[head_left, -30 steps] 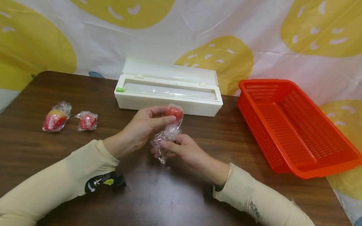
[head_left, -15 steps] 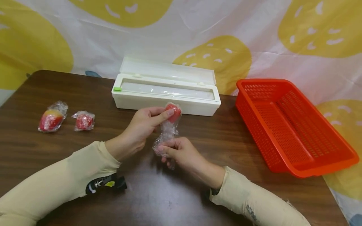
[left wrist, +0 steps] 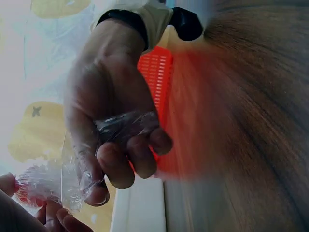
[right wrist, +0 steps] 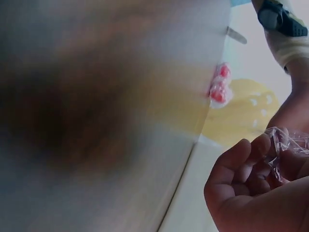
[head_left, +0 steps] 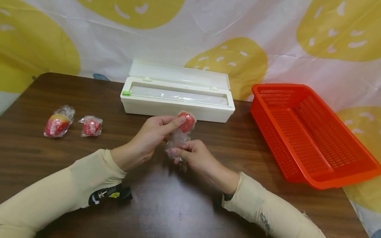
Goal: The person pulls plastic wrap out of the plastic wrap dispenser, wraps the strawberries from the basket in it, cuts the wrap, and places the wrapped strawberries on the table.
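My left hand (head_left: 148,135) pinches a small round red fruit (head_left: 187,122) between thumb and fingers; its exact kind cannot be told. Clear plastic wrap (head_left: 178,138) covers the fruit and trails below it in a crumpled tail. That tail is pinched by my right hand (head_left: 196,157), just below and to the right of the left one. In the left wrist view the right hand (left wrist: 116,106) has curled fingers with wrap against the palm. The right wrist view shows wrap (right wrist: 277,154) between the right thumb and fingers (right wrist: 236,164).
Behind the hands stands a white cling film box (head_left: 178,110), lid raised, roll inside. A red-and-yellow wrapped fruit (head_left: 56,125) and a wrapped red piece (head_left: 92,127) lie on the left of the brown table (head_left: 104,94). A red plastic basket (head_left: 269,132) stands at the right.
My right hand first drew the wrap tail down from the fruit, then came slightly back up. The left thumb has shifted onto the fruit. The tail looks more bunched now.
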The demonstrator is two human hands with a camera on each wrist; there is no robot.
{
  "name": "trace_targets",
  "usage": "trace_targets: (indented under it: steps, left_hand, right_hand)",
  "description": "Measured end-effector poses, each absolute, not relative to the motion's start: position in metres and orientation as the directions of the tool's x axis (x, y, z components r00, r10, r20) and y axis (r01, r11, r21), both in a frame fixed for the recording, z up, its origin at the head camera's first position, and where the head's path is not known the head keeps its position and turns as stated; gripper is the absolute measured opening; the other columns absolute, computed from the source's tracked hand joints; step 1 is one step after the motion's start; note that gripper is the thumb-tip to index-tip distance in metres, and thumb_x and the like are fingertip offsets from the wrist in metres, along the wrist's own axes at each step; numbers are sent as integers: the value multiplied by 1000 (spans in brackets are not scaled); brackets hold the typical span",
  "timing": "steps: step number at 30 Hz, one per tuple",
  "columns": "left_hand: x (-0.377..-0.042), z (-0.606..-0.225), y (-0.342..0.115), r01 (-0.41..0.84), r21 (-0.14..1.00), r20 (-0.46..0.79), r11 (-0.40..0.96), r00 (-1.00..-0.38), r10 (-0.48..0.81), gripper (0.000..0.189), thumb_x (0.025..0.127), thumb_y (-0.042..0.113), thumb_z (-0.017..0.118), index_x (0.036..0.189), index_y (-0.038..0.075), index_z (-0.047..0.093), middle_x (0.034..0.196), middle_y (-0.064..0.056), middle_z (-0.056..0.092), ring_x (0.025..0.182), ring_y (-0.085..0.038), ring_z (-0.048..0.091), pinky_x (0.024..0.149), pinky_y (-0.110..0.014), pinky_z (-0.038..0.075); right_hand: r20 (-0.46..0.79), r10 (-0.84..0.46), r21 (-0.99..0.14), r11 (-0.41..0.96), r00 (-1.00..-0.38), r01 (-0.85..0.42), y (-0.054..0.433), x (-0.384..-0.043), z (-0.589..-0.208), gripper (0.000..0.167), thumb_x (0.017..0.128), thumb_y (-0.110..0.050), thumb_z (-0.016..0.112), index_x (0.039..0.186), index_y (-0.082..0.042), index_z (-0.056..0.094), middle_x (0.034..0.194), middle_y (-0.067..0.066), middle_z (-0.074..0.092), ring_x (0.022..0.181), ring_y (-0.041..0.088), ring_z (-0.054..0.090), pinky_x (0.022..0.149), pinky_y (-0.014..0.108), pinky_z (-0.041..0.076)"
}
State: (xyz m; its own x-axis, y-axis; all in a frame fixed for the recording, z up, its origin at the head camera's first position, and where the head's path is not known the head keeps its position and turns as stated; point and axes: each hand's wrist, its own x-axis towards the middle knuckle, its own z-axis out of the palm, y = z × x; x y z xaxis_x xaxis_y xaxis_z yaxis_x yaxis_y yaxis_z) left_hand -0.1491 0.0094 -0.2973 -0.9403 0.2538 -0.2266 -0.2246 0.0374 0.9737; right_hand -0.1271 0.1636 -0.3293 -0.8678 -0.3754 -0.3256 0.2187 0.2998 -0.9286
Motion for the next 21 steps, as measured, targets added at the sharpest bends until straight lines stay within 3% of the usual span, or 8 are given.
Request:
trace_targets:
  steps: [2, 4, 6, 9, 13, 18, 20, 21]
  left_hand:
    - [-148, -299, 10, -225, 974, -225, 32, -935, 275, 38, 94, 27, 59, 114, -4, 64, 76, 14, 64, 75, -5, 52, 65, -20, 43]
    - [-145, -301, 12, -204, 978, -207, 41, -934, 293, 36, 93, 24, 60, 115, -5, 64, 82, 10, 68, 75, -2, 54, 68, -19, 45]
    - [-144, -304, 13, -172, 983, -185, 68, -934, 304, 35, 92, 21, 62, 116, -5, 64, 89, 2, 71, 76, -3, 55, 70, -20, 47]
    - [-143, -306, 15, -126, 984, -160, 127, -940, 302, 33, 90, 19, 64, 116, -3, 65, 104, -11, 71, 85, -7, 56, 76, -23, 46]
    - [-143, -306, 16, -134, 982, -171, 133, -931, 321, 34, 90, 19, 65, 118, -1, 64, 110, -17, 69, 86, -10, 57, 74, -23, 48]
    - [-143, -304, 15, -174, 980, -197, 95, -899, 390, 38, 91, 16, 64, 124, -1, 58, 116, -18, 66, 88, -10, 62, 74, -24, 52]
    - [-142, -304, 14, -177, 981, -191, 73, -893, 407, 38, 91, 14, 63, 125, -1, 56, 118, -21, 65, 88, -11, 65, 75, -27, 55]
    - [-142, -305, 13, -172, 983, -181, 58, -893, 411, 39, 91, 13, 63, 126, -2, 55, 118, -22, 65, 87, -11, 66, 75, -29, 55]
  right_hand:
    - [-266, -354, -925, 356, -897, 134, 167, -132, -329, 23, 92, -9, 60, 91, 14, 65, 55, -7, 56, 52, 6, 48, 50, 20, 40]
    - [-123, -314, -878, 477, -942, -44, 172, -139, -328, 17, 89, -8, 62, 85, 8, 68, 58, -2, 59, 55, 9, 49, 52, 23, 41]
    - [68, -277, -744, 625, -958, -234, 177, -146, -326, 11, 85, -7, 65, 84, 1, 72, 65, 3, 63, 62, 14, 54, 57, 27, 45]
    - [331, -254, -476, 787, -909, -393, 184, -154, -321, 6, 81, -11, 71, 82, -9, 76, 78, 6, 67, 76, 22, 59, 67, 36, 47]
    - [581, -344, -207, 814, -738, -542, 192, -161, -318, 4, 81, -17, 72, 80, -18, 77, 80, 7, 64, 77, 27, 57, 68, 40, 44]
    - [818, -448, 218, 823, -362, -525, 201, -173, -318, 12, 79, -10, 70, 80, -22, 71, 71, 5, 58, 69, 25, 54, 66, 39, 43]
    - [832, -463, 272, 819, -304, -505, 203, -176, -317, 10, 79, -13, 71, 87, -19, 69, 69, 4, 62, 67, 24, 58, 64, 37, 43]
    - [827, -462, 262, 821, -320, -507, 203, -176, -316, 13, 78, -14, 72, 90, -17, 69, 67, 4, 63, 62, 23, 58, 61, 36, 43]
